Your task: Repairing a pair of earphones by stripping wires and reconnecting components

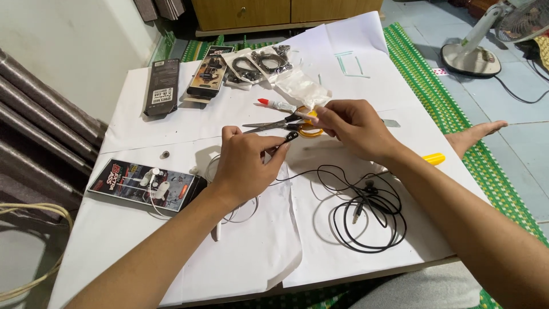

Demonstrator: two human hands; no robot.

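Here we pinch a small black earpiece [291, 137] in our left hand [247, 166], its thin black cable [366, 214] coiling loose on the white paper [240, 257]. Our right hand [354, 129] grips a thin stick just above it. Scissors [271, 125] and a tape roll [310, 129] crowd behind; bare paper lies nearer us.

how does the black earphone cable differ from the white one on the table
The black earphone cable lies loosely coiled and fully in view on the white paper to the right, its plug showing inside the loops. The white earphone cable is paler, hard to see against the paper, and partly hidden under the left hand. Both are thin and looped on the table.
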